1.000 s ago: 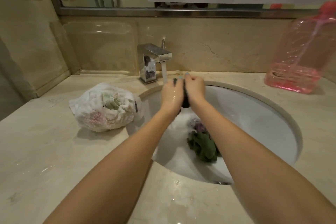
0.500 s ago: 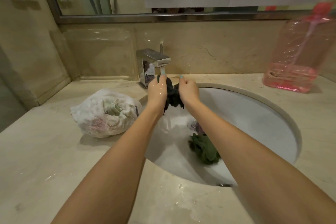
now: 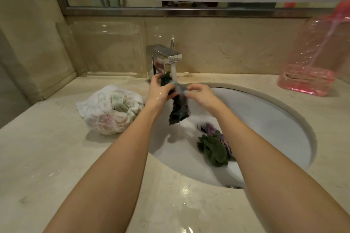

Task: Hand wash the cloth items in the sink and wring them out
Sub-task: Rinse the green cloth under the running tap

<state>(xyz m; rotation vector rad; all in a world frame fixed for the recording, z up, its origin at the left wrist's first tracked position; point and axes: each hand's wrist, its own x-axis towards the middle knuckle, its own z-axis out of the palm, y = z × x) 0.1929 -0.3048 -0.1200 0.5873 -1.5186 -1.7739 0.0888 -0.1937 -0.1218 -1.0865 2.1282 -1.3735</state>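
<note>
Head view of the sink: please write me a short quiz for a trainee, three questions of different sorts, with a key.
1. True or false: water from the faucet runs onto the dark cloth.
2. The dark cloth is held by: A) the left hand alone; B) the right hand alone; C) both hands.
3. Where does the green cloth lie?
Key: 1 true; 2 C; 3 in the sink.
</note>
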